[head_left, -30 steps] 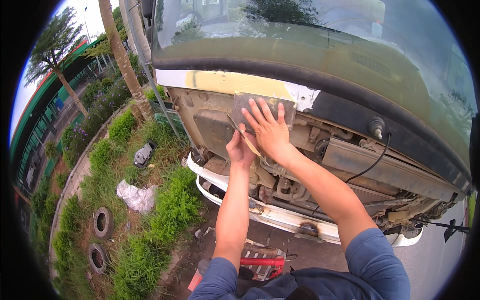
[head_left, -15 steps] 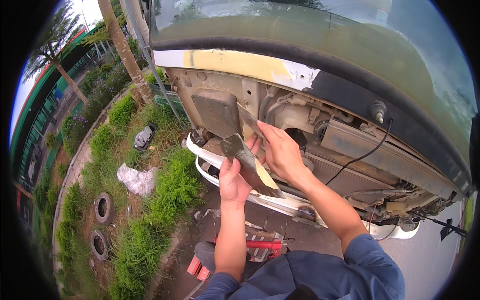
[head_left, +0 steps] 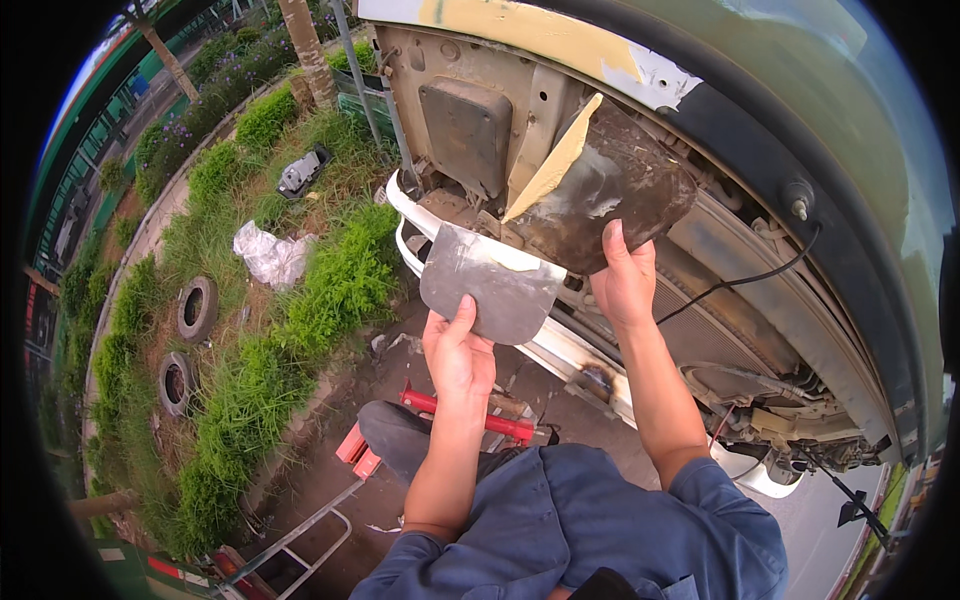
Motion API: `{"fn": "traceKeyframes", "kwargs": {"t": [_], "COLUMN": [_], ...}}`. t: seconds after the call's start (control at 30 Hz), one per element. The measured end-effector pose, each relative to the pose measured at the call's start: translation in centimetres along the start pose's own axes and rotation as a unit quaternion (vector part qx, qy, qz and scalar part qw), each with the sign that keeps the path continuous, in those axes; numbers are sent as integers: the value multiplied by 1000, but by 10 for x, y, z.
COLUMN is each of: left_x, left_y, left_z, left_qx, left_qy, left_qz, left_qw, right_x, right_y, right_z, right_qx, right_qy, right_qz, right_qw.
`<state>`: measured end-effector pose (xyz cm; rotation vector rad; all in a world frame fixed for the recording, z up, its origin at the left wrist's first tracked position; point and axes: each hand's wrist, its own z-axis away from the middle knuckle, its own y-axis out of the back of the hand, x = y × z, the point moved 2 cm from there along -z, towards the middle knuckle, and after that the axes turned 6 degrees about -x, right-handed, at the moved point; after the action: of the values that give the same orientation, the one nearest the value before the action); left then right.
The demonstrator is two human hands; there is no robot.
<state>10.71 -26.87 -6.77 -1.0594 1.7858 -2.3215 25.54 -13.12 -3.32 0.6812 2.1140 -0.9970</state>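
Observation:
My left hand (head_left: pixel 458 355) grips a grey flexible-looking plate (head_left: pixel 485 295) with rounded lower corners and smears of pale filler along its top edge, thumb on its face. To the upper right, my right hand (head_left: pixel 625 275) is closed on a larger, dark, stained plate (head_left: pixel 625 175), which carries thick cream-coloured filler along its left edge. Both plates are before the exposed front of a vehicle (head_left: pixel 530 115). Its upper strip (head_left: pixel 540 45) is coated in white and cream patches.
A white bumper (head_left: pixel 420 205) curves below the opened front, and a black cable (head_left: pixel 740 285) hangs at right. On the left are grass (head_left: pixel 230 450), tyres (head_left: pixel 197 310), crumpled white plastic (head_left: pixel 270 250) and a grey part (head_left: pixel 300 175). A red jack (head_left: pixel 470 422) and metal frame (head_left: pixel 300 540) lie low.
My right hand and its plate have left the cream-patched strip. Both plates have turned to show their faces, and my hands have moved apart. The view has tilted downward.

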Motion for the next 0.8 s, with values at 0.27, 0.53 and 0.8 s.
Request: {"fn": "traceKeyframes", "kwargs": {"t": [0.27, 0.53, 0.8], "left_x": [3, -12, -8], "left_y": [5, 12, -6], "left_z": [4, 4, 6], "left_qx": [5, 5, -14], "left_qy": [0, -8, -32], "left_qz": [-24, -45, -139], "left_qw": [1000, 999, 990], "right_x": [-40, -53, -61], "right_y": [-41, -18, 38], "right_z": [13, 29, 64], "right_qx": [-296, -405, -367], "right_qy": [89, 72, -70], "right_qz": [257, 441, 521], "right_qw": [916, 797, 767]}}
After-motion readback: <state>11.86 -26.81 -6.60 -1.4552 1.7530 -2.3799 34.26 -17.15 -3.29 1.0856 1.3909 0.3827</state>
